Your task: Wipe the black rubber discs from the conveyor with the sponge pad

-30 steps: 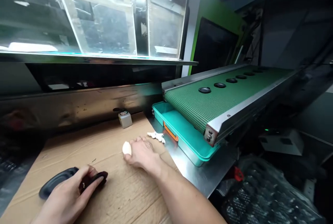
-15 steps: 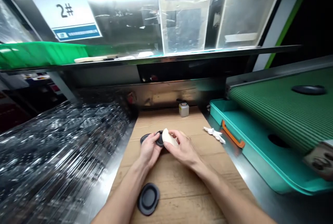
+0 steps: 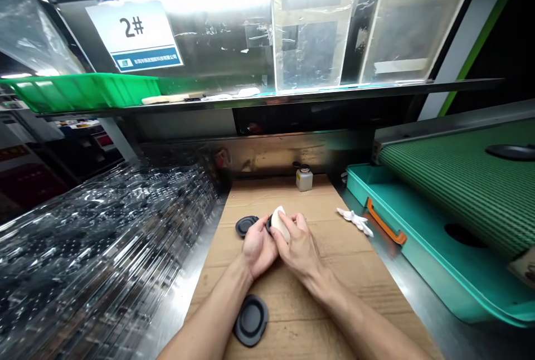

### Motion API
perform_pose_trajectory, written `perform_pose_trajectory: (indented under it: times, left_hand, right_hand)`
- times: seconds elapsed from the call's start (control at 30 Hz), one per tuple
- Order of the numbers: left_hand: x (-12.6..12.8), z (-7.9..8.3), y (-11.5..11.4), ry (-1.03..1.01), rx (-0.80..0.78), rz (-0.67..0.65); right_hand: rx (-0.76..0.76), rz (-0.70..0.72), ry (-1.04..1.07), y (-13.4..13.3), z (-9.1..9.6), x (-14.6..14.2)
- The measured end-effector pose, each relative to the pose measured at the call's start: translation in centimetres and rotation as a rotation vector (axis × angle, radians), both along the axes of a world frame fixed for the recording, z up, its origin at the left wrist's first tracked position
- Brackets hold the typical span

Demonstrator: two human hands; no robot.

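Cardboard sheet [image 3: 292, 287] is being borne by steel tabletop [image 3: 184, 287]; black oval disc [image 3: 251, 320] is being carried nr front edge, 2nd disc [image 3: 246, 226] mid-sheet, sm. bottle [image 3: 304, 179] at back edge, white cloth [image 3: 354, 222] at R edge.

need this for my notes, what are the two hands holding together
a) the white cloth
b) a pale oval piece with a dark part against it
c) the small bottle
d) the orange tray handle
b, the left hand and right hand close on a pale oval piece with a dark part at its edge, while the small bottle and white cloth lie apart on the cardboard.
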State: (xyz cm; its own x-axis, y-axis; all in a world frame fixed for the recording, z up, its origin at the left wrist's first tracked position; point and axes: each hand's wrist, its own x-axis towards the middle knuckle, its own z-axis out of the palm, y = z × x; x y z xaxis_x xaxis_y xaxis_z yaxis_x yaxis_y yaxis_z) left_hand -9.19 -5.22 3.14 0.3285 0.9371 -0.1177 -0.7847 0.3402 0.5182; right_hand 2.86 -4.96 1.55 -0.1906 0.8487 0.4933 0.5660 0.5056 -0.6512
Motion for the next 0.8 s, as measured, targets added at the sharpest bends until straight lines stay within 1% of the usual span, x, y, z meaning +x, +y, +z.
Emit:
perform_pose_trajectory:
  times: [0.07, 0.13, 0.2, 0.27, 0.33, 0.4, 0.5, 0.53, 0.57, 0.63, 0.7, 0.73, 0.8]
  left_hand:
    - [0.0, -0.1, 0.0, -0.014, 0.011, -0.041]
    - [0.0, -0.2, 0.1, -0.007, 0.001, -0.008]
    - [-0.1, -0.2, 0.2, 0.002, -0.007, 0.066]
    - [-0.2, -0.2, 0.4, -0.002, 0.010, 0.149]
    - [-0.2, -0.3, 0.5, -0.002, 0.025, 0.230]
    - [-0.1, -0.4, 0.5, 0.018, 0.016, 0.272]
    - [0.3, -0.7, 0.4, 0.092, -0.017, 0.241]
    - [0.5, -0.8, 0.4, 0.117, -0.009, 0.223]
    - [0.7, -0.9, 0.3, 0.134, 0.014, 0.212]
    - [1.0, -0.9, 0.2, 0.145, 0.080, 0.208]
    - [1.0, -0.8, 0.2, 0.150, 0.105, 0.229]
    - [0.9, -0.7, 0.2, 0.162, 0.093, 0.243]
    - [0.6, -0.6, 0.2, 0.197, 0.052, 0.240]
  right_hand:
    - [0.007, -0.052, -0.011, 0.2, 0.1, 0.2]
    - [0.029, -0.042, -0.040, 0.0, 0.2, 0.2]
    - [0.052, 0.013, -0.054, -0.2, 0.3, 0.2]
    - [0.037, 0.043, -0.011, -0.3, 0.5, 0.3]
    - [-0.017, 0.027, 0.067, -0.1, 0.7, 0.6]
    - [-0.085, 0.047, 0.096, 0.0, 0.9, 1.0]
    - [-0.136, 0.163, 0.045, -0.1, 1.4, 1.0]
    - [-0.132, 0.173, 0.029, -0.2, 1.6, 0.9]
    - [-0.120, 0.152, 0.019, -0.2, 1.7, 0.7]
    - [-0.102, 0.045, 0.006, -0.2, 2.0, 0.4]
    - [-0.106, -0.031, -0.015, -0.1, 2.2, 0.4]
    - [-0.113, -0.016, -0.026, -0.1, 2.2, 0.4]
    - [-0.124, 0.084, -0.023, 0.0, 2.3, 0.7]
